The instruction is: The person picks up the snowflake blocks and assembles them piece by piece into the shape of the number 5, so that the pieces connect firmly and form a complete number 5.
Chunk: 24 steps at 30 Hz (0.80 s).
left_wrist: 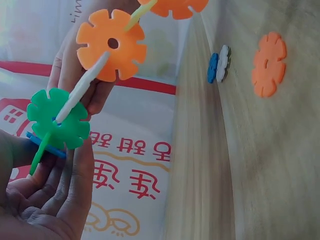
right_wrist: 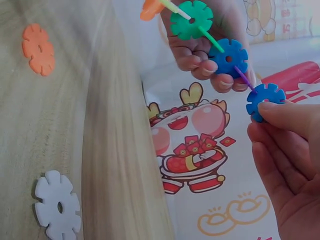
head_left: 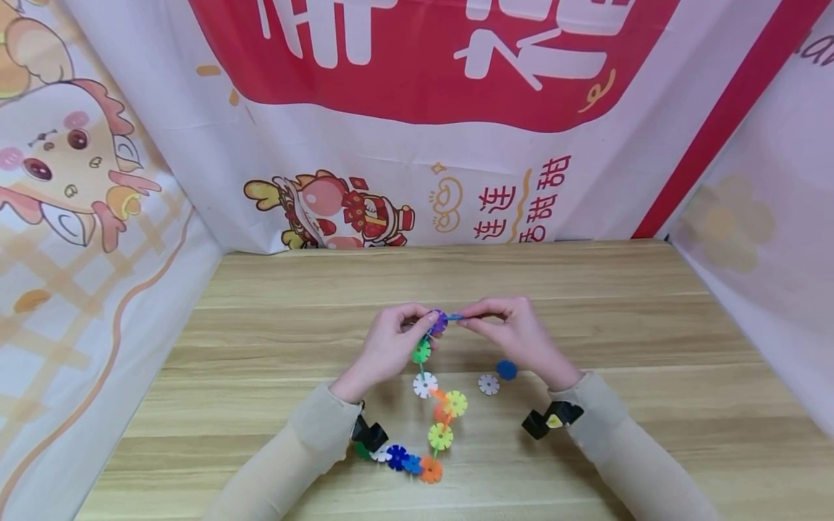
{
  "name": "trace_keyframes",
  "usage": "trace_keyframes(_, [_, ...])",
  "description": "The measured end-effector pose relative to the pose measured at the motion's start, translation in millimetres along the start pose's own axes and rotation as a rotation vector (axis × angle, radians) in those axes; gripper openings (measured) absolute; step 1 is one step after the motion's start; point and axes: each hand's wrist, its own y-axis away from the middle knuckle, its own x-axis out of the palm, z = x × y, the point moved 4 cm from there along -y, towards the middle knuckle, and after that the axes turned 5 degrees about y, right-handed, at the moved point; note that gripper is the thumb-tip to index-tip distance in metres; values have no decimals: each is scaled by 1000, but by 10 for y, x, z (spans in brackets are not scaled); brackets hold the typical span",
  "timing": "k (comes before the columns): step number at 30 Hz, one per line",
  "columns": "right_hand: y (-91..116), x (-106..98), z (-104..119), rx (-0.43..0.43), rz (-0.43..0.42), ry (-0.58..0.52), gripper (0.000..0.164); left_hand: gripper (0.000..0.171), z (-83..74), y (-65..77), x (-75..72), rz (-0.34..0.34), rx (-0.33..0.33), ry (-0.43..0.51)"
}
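Note:
My left hand grips the upper end of a chain of slotted plastic snowflake discs, around a purple disc. Thumb and fingers of my right hand pinch a blue disc, whose edge meets the purple disc. Below my left hand the chain runs through a green disc, a white disc and several orange and yellow ones. From an orange disc it bends left past blue and dark blue discs. Its far end is partly hidden by my left wrist.
A loose white disc and a loose blue disc lie on the wooden table below my right hand. Printed cloth hangs behind the table and along its sides. Each wrist carries a black camera.

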Motion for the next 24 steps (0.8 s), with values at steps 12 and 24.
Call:
trace_keyframes(12, [-22,4,-137,-39,3,-28,11,20,-36,1,16,10,55,-6])
trace_keyframes(24, [115,62,-403,125,163,-32,25,21,-7,14,-117,23,11,-41])
